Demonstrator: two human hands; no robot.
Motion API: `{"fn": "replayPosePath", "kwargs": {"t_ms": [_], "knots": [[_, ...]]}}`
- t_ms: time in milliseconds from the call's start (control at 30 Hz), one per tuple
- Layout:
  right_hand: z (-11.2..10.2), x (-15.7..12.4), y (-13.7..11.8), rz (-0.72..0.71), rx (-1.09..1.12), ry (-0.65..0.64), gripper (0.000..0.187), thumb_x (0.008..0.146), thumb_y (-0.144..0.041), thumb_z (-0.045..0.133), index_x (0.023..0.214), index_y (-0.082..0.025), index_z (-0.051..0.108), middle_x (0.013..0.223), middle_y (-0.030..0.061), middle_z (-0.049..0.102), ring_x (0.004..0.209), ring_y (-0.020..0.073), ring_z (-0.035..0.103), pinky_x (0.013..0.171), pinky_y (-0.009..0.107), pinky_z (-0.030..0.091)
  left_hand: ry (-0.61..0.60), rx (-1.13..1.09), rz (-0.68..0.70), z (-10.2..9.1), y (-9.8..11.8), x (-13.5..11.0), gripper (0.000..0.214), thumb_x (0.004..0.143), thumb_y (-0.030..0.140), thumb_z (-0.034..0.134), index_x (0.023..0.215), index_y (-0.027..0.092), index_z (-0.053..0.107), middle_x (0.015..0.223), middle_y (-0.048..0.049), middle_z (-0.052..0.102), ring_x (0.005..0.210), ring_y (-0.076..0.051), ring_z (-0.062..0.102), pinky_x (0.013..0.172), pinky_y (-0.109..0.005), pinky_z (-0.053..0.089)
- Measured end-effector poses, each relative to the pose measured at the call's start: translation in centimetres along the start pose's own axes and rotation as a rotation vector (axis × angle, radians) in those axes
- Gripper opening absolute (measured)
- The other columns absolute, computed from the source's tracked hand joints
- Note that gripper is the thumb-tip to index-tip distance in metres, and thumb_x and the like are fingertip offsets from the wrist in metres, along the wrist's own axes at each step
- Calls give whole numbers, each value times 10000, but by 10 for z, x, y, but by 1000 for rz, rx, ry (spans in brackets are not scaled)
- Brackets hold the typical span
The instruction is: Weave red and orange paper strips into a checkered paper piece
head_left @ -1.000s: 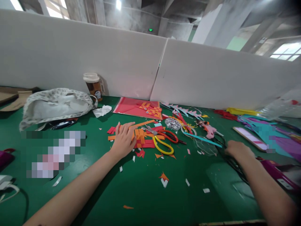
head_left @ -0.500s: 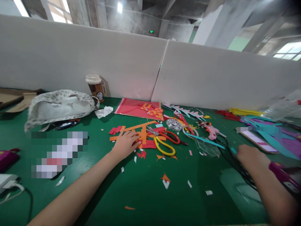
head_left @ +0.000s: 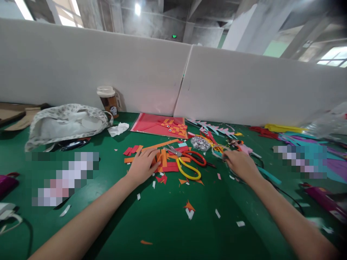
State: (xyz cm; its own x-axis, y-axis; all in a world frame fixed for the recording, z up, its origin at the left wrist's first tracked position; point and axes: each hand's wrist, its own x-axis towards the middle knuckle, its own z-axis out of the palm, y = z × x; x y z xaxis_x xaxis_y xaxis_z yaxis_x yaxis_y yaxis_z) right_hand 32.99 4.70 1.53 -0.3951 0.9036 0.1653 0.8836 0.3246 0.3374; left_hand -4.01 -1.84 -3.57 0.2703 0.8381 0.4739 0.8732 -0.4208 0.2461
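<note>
My left hand [head_left: 143, 165] lies on a pile of orange and red paper strips [head_left: 166, 161] on the green table [head_left: 168, 224]; its fingers curl down onto the strips. Just right of the pile lie scissors with a red and a yellow handle [head_left: 189, 164]. My right hand [head_left: 238, 163] is above the table right of the scissors, beside a clear plastic piece and a teal strip [head_left: 267, 174]. Its fingers are bent downward; I cannot make out anything in them. A pink glue gun [head_left: 244, 147] lies just beyond it.
A paper cup [head_left: 107, 99] stands by the white partition, next to a patterned cloth bag [head_left: 65, 122] and a crumpled tissue [head_left: 118, 128]. A red sheet with an orange woven piece [head_left: 158, 126] lies at the back. Coloured paper scraps litter the table; purple and teal paper lies far right.
My right hand has moved left from the cable area at the right toward the scissors and glue gun. My left hand has curled its fingers on the strips.
</note>
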Motion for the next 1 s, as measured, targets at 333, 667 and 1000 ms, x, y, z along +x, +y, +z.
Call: {"fn": "replayPosePath", "kwargs": {"t_ms": [333,667,1000], "knots": [[-38,6,-45,-75,-33,180,251,819,-112,431,848,-164,675,827,110,648,783,228,573,652,307,380,35,-12,-21,0,-1,-1,265,884,323,384,1092,217,509,1160,-73,593,1105,-214,513,979,-457,334],[-89,-3,-93,-19,557,57,131,787,-268,558,774,-216,677,693,21,598,599,143,538,507,253,360,21,-33,-26,1,-1,0,205,882,302,390,1013,223,526,1127,-61,598,1089,-212,516,967,-459,344],[-48,-4,53,781,1463,730,526,857,-546,171,797,-242,596,911,150,563,946,249,571,680,374,469,9,-50,-40,0,-4,0,160,860,266,416,948,212,537,1081,-57,608,1059,-214,523,948,-436,360]]}}
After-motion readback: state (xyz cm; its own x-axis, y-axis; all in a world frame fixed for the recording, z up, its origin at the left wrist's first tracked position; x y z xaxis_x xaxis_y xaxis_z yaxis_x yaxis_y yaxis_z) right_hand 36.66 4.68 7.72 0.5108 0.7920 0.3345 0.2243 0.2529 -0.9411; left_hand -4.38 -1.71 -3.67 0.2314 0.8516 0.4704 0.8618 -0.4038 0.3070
